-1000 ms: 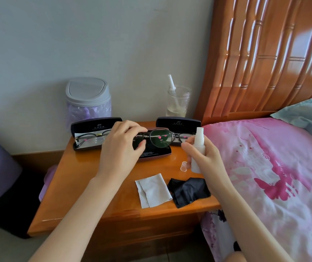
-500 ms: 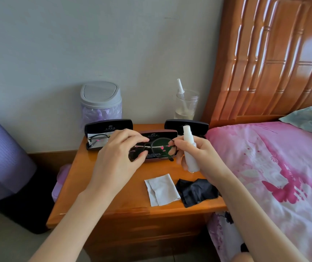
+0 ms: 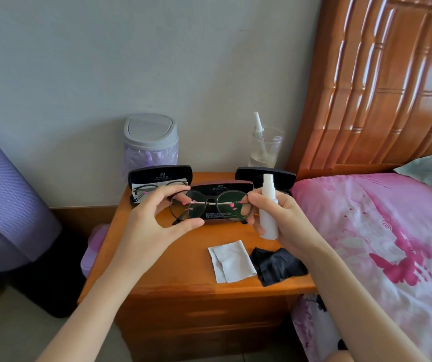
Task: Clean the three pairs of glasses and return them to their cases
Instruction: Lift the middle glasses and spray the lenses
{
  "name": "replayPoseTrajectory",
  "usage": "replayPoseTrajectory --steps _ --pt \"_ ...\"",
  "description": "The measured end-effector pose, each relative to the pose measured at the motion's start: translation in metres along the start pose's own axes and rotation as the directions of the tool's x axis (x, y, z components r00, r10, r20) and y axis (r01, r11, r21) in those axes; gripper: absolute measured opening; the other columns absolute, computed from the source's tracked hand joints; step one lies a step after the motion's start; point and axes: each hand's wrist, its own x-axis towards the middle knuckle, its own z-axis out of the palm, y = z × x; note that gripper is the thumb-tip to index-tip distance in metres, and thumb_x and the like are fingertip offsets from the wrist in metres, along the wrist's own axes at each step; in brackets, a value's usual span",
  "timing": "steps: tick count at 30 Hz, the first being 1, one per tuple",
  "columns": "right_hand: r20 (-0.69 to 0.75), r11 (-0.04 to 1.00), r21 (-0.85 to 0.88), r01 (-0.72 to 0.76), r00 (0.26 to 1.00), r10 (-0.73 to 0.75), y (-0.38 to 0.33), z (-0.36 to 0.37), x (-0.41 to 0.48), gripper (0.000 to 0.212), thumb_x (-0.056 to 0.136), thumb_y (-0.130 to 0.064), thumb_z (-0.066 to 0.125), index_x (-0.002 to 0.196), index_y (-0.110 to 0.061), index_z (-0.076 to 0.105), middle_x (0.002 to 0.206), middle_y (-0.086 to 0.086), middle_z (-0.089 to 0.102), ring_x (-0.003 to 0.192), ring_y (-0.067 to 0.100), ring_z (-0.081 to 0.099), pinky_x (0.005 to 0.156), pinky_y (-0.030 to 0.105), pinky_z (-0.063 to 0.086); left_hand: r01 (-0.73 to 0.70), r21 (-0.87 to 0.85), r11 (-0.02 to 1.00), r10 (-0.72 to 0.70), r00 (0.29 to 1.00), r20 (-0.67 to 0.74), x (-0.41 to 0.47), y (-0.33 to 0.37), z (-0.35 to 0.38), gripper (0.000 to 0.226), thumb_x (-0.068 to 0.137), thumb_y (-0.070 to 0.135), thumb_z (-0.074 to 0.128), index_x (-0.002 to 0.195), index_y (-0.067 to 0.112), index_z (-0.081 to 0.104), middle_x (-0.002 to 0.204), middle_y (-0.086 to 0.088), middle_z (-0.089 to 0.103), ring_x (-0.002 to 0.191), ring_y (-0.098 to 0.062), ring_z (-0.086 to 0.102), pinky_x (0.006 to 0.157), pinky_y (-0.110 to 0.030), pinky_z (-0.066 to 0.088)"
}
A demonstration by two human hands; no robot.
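A dark round-framed pair of glasses (image 3: 211, 202) is held up above the wooden nightstand (image 3: 173, 273). My left hand (image 3: 152, 226) pinches its left rim. My right hand (image 3: 282, 220) grips a white spray bottle (image 3: 268, 209), and its fingertips touch the frame's right rim. Behind the glasses stands an open brown case (image 3: 221, 188). An open black case (image 3: 160, 177) at the back left holds another pair of glasses (image 3: 146, 189). A third black case (image 3: 280, 176) is open at the back right, its inside hidden by my hand. A white cloth (image 3: 231, 261) and a black cloth (image 3: 277, 265) lie near the front edge.
A small grey lidded bin (image 3: 150, 142) and a clear cup (image 3: 265, 147) with a white tube stand against the wall. The bed with a pink cover (image 3: 382, 244) adjoins the nightstand on the right, under a wooden headboard (image 3: 382, 82). A purple roll (image 3: 5, 199) stands at left.
The glasses have been lifted from over the brown case and turned to face me. My right hand with the bottle has come in to the frame's right rim. The camera shifted left.
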Motion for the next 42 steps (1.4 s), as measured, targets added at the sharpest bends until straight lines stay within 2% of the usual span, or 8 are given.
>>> replayPoseTrajectory --steps 4,9,15,18,22,28,35,42 --pt "0.019 0.998 0.045 -0.04 0.999 0.039 0.002 0.0 0.002 0.026 0.087 -0.028 0.059 0.094 -0.004 0.063 0.078 0.011 0.06 0.052 0.014 0.05 0.049 0.02 0.044 0.013 -0.072 0.997 -0.012 1.0 0.005 0.001 -0.001 -0.002 0.052 0.06 0.036 0.078 0.109 0.038 0.059 0.103 0.008 0.066 0.106 -0.002 0.06 0.094 -0.007 0.042" --pt "0.035 0.996 0.08 -0.031 0.999 0.028 0.0 0.005 0.002 0.033 0.09 -0.031 0.054 0.104 -0.002 0.061 0.116 0.012 0.064 0.05 0.015 0.046 0.05 0.02 0.043 0.021 -0.212 0.977 -0.023 1.0 -0.009 -0.001 0.005 0.0 0.048 0.061 0.026 0.079 0.106 0.033 0.062 0.101 0.003 0.067 0.1 -0.002 0.064 0.093 -0.015 0.047" --pt "-0.003 0.999 0.041 0.005 1.0 -0.004 -0.005 0.015 0.003 0.033 0.09 -0.036 0.056 0.09 -0.003 0.063 0.103 0.007 0.071 0.051 0.015 0.048 0.05 0.022 0.044 0.044 -0.351 0.935 -0.055 0.998 -0.02 -0.001 0.01 -0.004 0.045 0.061 0.016 0.076 0.103 0.026 0.063 0.095 -0.019 0.065 0.085 -0.001 0.064 0.081 -0.01 0.049" --pt "-0.006 1.0 0.013 0.024 1.0 -0.024 -0.008 0.017 0.001 0.029 0.09 -0.036 0.056 0.088 -0.008 0.061 0.091 0.003 0.07 0.067 0.031 0.052 0.049 0.021 0.044 0.023 -0.358 0.934 -0.032 0.999 -0.021 0.0 0.01 -0.006 0.044 0.06 0.017 0.076 0.102 0.024 0.064 0.082 -0.008 0.057 0.082 -0.003 0.061 0.083 -0.014 0.049" --pt "-0.025 0.999 -0.012 0.045 0.999 -0.045 -0.014 0.017 -0.001 0.021 0.086 -0.035 0.055 0.086 -0.015 0.06 0.083 0.002 0.066 0.049 0.017 0.05 0.044 0.016 0.041 -0.045 -0.265 0.963 0.04 0.999 -0.024 0.002 0.01 -0.008 0.045 0.061 0.022 0.078 0.102 0.028 0.061 0.087 0.023 0.065 0.089 0.0 0.063 0.079 -0.011 0.049" --pt "-0.08 0.993 -0.11 0.049 0.995 -0.058 -0.016 0.019 0.001 0.026 0.081 -0.038 0.06 0.088 -0.014 0.062 0.076 0.004 0.062 0.049 0.013 0.051 0.046 0.018 0.042 -0.153 -0.013 0.988 0.153 0.988 -0.028 0.003 0.003 -0.021 0.048 0.067 0.045 0.077 0.11 0.037 0.058 0.109 0.016 0.057 0.109 -0.002 0.056 0.086 -0.011 0.048" --pt "-0.208 0.972 -0.234 0.022 0.975 -0.072 -0.015 0.022 0.0 0.044 0.08 -0.047 0.059 0.112 -0.016 0.065 0.101 0.011 0.068 0.052 0.009 0.055 0.049 0.018 0.047 -0.138 -0.008 0.99 0.136 0.983 -0.123 0.0 0.004 -0.025 0.051 0.064 0.032 0.078 0.112 0.03 0.06 0.103 0.011 0.068 0.104 -0.004 0.061 0.085 -0.007 0.046" --pt "-0.016 0.9 0.421 -0.115 0.991 0.134 -0.006 0.019 -0.009 0.03 0.083 -0.027 0.055 0.108 -0.011 0.048 0.084 0.003 0.053 0.06 0.011 0.053 0.049 0.022 0.045 -0.124 0.015 0.992 0.124 0.966 -0.226 0.003 -0.002 -0.034 0.055 0.065 0.029 0.08 0.116 0.02 0.062 0.097 -0.002 0.069 0.095 -0.015 0.063 0.091 -0.026 0.049"
